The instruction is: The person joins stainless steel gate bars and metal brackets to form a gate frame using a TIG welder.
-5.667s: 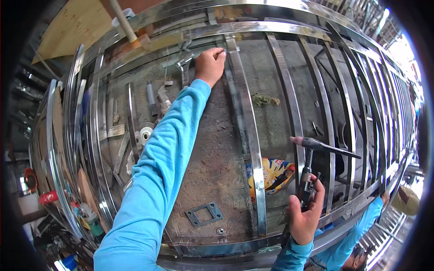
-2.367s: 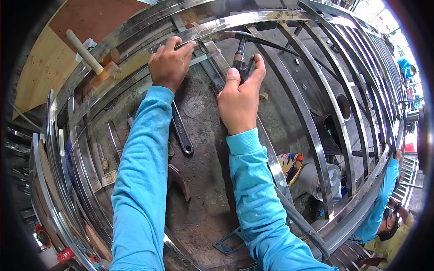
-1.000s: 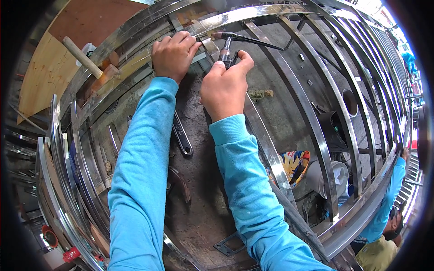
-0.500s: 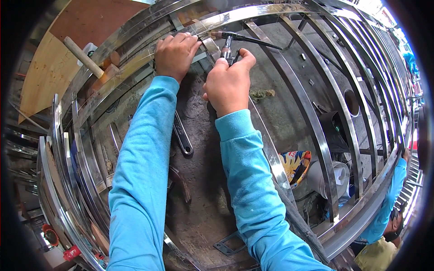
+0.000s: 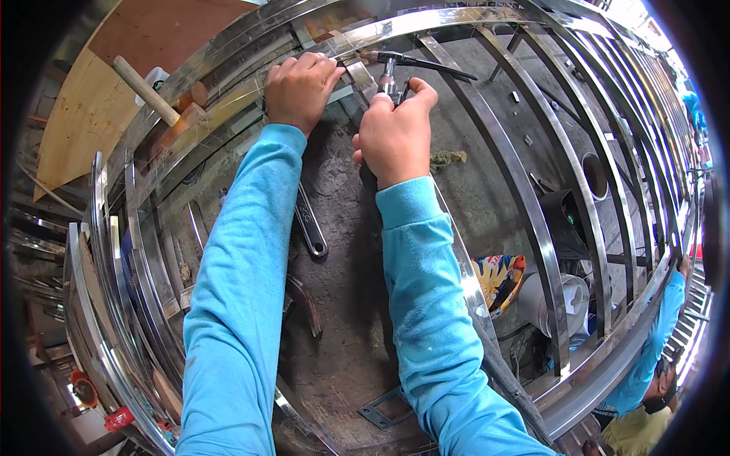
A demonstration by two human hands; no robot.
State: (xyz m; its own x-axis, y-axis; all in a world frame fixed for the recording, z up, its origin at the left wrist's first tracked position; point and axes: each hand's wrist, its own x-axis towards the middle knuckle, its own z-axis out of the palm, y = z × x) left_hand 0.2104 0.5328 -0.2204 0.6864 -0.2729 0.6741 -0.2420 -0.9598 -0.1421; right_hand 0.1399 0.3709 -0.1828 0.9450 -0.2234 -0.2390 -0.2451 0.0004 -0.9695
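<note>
My right hand (image 5: pixel 395 140) is closed around the handle of a TIG welding torch (image 5: pixel 387 76). The torch's long black back cap slants to the right, and its pinkish nozzle points left at a joint in the shiny metal frame (image 5: pixel 437 19). Beside it, my left hand (image 5: pixel 303 90) rests on the frame with its fingers curled together near the nozzle; whatever they pinch is hidden. A short flat metal bar (image 5: pixel 360 76) meets the frame between both hands. Below my left wrist, a wrench (image 5: pixel 310 228) lies on the dark work surface.
A wooden mallet (image 5: pixel 148 93) leans on the frame at left. Metal slats (image 5: pixel 494 144) run along the right, above a white bucket (image 5: pixel 538 304) and a patterned cloth (image 5: pixel 498 283). Another person's blue sleeve (image 5: pixel 655 327) shows at the lower right. A plate with an opening (image 5: pixel 374 415) lies near.
The view has shifted slightly. My right hand and the torch sit a little further right in the picture; both hands keep their grip and pose.
</note>
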